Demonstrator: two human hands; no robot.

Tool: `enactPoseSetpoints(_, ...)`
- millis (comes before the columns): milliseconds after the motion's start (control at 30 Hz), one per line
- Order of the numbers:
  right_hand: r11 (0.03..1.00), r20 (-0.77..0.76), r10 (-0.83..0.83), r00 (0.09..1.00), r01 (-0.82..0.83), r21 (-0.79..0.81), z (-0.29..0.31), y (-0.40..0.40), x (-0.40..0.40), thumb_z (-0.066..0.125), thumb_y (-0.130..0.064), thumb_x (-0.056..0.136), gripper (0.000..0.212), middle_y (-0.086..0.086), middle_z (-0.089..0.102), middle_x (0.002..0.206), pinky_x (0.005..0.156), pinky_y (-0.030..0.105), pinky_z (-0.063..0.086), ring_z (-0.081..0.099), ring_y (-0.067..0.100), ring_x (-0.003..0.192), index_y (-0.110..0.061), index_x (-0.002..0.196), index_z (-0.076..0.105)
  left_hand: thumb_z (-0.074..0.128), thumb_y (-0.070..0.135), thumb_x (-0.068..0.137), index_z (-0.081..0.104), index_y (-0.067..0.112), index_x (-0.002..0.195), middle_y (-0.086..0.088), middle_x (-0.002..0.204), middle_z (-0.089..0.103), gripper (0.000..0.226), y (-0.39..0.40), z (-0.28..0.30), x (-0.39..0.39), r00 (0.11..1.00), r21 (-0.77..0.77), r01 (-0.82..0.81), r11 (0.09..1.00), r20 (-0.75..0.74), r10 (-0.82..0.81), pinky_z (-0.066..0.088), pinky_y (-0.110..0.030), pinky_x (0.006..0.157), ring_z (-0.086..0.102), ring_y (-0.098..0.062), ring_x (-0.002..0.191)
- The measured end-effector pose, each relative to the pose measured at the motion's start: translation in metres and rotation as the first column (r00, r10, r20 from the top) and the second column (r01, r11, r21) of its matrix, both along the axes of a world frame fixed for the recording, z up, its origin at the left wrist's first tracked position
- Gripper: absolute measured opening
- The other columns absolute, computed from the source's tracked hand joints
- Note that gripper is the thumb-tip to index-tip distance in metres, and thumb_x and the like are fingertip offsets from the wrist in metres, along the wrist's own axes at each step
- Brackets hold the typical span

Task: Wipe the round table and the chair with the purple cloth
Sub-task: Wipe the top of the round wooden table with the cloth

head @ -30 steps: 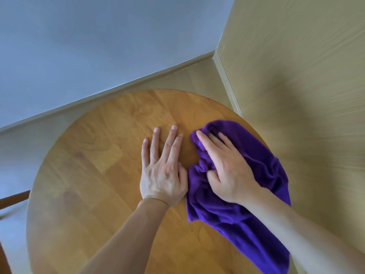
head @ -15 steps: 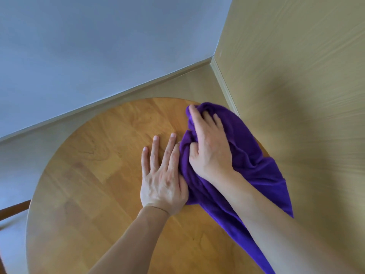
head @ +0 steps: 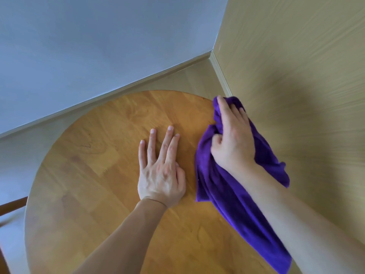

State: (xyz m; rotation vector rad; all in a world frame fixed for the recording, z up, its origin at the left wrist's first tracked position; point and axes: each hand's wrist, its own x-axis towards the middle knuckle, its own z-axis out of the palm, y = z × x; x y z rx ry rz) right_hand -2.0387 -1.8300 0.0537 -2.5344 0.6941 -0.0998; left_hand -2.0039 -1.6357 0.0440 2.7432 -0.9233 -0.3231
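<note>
While our right hand (head: 231,139) bunches the purple cloth (head: 237,186) at the round table's (head: 94,175) far right edge and our left hand (head: 161,169) lies flat mid-tabletop, we risk trailing folds sliding off, leaving the rim unwiped; the chair (head: 11,204) waits untouched.

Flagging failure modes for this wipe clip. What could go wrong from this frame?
1. The right hand has the purple cloth bunched at the far right rim of the round table, partly over the edge. One more outward stroke could take the cloth off the table.
2. The cloth is bunched, so it probably wipes a narrow strip and may leave patches.
3. The left hand lies flat on the tabletop; the wood under it probably goes unwiped unless it moves.
</note>
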Motion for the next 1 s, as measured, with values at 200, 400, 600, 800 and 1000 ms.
enactPoseSetpoints(200,0.955,0.002,0.289,0.957,-0.289,0.066,0.001,0.049,-0.019,0.049,-0.010,0.072,0.089,0.005,0.046,0.156,0.127,0.043,0.018,0.039,0.029,0.144,-0.008,0.159,0.028,0.044,0.028,0.084,0.029,0.020,0.158,0.008,0.169,0.015,0.076,0.001,-0.001,0.001,1.000,0.012,0.010,1.000,-0.008,-0.010,0.004,-0.052,0.125,0.002,-0.030,0.157)
enactPoseSetpoints(400,0.971,-0.063,0.229,0.971,-0.223,0.087,0.001,0.029,-0.087,0.042,-0.010,0.072,0.091,-0.001,0.044,0.158,0.127,0.038,0.016,0.036,0.023,0.147,-0.019,0.161,0.024,0.042,0.022,0.082,0.037,0.016,0.154,0.006,0.168,0.021,0.073,0.000,-0.001,0.001,1.000,-0.026,-0.003,1.000,0.024,0.003,0.009,-0.056,0.125,0.007,-0.031,0.157)
enactPoseSetpoints(600,0.977,0.033,-0.207,0.978,0.206,0.051,0.000,0.010,-0.023,0.054,0.000,0.068,0.095,0.011,0.050,0.152,0.127,0.039,0.019,0.042,0.029,0.143,-0.010,0.158,0.026,0.040,0.023,0.083,0.037,0.016,0.153,0.004,0.168,0.023,0.070,0.001,-0.001,0.000,0.999,-0.027,-0.004,1.000,0.033,0.005,0.007,-0.056,0.125,0.007,-0.032,0.157)
enactPoseSetpoints(800,0.986,-0.016,0.152,0.988,-0.151,0.066,0.001,0.050,-0.013,0.051,-0.007,0.070,0.096,0.009,0.047,0.155,0.127,0.040,0.016,0.038,0.029,0.144,-0.009,0.161,0.021,0.039,0.027,0.083,0.034,0.017,0.155,0.004,0.168,0.020,0.073,0.001,0.001,0.001,0.999,0.024,-0.014,1.000,0.031,0.013,0.003,-0.052,0.125,0.006,-0.032,0.156)
enactPoseSetpoints(1000,0.947,-0.127,0.318,0.939,-0.307,0.097,0.000,0.042,-0.094,0.050,-0.013,0.065,0.100,0.004,0.043,0.158,0.128,0.037,0.014,0.040,0.028,0.145,-0.016,0.161,0.022,0.049,0.030,0.076,0.036,0.018,0.154,0.004,0.168,0.022,0.080,0.000,0.004,0.002,1.000,0.013,-0.003,1.000,0.025,0.003,0.008,-0.057,0.124,0.008,-0.032,0.156)
